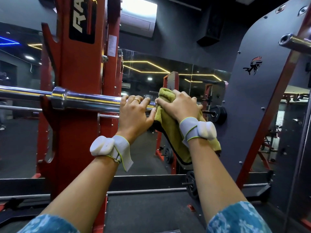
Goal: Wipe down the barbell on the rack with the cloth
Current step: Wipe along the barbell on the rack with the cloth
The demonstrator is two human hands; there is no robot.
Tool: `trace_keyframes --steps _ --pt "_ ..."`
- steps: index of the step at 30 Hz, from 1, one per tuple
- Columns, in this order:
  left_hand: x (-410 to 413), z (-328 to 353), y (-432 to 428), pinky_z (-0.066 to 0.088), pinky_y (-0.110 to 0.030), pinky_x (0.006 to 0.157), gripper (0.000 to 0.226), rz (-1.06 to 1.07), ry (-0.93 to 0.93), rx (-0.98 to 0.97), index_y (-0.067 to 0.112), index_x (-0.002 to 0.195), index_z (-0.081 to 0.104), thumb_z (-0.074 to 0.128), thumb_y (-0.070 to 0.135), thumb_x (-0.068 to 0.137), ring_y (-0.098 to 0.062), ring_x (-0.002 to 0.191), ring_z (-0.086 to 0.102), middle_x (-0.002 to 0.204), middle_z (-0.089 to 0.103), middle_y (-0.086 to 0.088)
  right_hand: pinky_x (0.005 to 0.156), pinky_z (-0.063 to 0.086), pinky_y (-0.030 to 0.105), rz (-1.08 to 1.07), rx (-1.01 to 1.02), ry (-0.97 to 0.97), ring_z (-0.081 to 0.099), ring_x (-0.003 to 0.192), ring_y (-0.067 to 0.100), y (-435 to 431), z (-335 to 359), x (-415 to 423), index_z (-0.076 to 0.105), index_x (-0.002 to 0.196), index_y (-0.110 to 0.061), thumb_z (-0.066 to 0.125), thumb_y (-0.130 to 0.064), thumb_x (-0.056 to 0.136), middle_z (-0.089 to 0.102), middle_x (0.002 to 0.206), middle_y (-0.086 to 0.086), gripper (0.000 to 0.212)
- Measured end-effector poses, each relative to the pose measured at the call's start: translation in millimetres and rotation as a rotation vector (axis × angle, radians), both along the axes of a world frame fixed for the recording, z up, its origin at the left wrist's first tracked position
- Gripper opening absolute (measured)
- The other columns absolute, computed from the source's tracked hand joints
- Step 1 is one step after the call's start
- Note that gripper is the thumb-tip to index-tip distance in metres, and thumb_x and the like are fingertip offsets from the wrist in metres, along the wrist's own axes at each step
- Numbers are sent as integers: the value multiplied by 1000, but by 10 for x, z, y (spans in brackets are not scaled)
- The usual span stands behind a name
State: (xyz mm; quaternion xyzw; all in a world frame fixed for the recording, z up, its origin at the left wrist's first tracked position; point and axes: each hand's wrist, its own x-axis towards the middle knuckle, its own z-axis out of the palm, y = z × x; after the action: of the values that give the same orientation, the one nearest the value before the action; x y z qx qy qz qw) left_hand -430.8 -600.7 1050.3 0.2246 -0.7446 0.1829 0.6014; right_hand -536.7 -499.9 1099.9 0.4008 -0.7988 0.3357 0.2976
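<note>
Fingers point(180, 95) of the right hand point(180, 106) curl round a yellow-green cloth point(170, 132), bunching it over the end of the barbell point(87, 100); the loose part hangs below the wrist. Just to its left, touching the cloth, the left hand point(134, 115) grips the chrome sleeve from above. Farther left the bar lies across the red rack point(79, 68). Beyond the right hand a black weight plate point(217, 115) sits on a peg.
</note>
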Motion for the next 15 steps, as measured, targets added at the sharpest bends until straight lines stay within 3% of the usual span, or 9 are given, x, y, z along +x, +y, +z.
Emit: trace_keyframes --steps 3,8,15 --pt "11 2 -13 28 -40 91 51 8 -16 6 13 101 70 39 49 84 -29 93 60 94 68 -10 102 25 56 19 1 -55 41 123 36 19 53 -39 55 122 -33 47 -74 77 56 126 1 61" --pt "35 -11 6 25 -40 93 55 -5 -37 21 12 106 69 37 52 85 -30 96 60 98 68 -11 95 32 49 -1 -99 -214 44 118 36 112 72 -228 60 108 -32 52 -70 74 59 120 2 52" --pt "24 -6 31 24 -39 94 53 -9 -35 35 12 102 70 39 50 83 -30 95 60 95 68 -11 100 31 54 -43 -210 -127 28 129 42 106 -200 -110 44 136 -27 46 -66 84 44 136 3 64"
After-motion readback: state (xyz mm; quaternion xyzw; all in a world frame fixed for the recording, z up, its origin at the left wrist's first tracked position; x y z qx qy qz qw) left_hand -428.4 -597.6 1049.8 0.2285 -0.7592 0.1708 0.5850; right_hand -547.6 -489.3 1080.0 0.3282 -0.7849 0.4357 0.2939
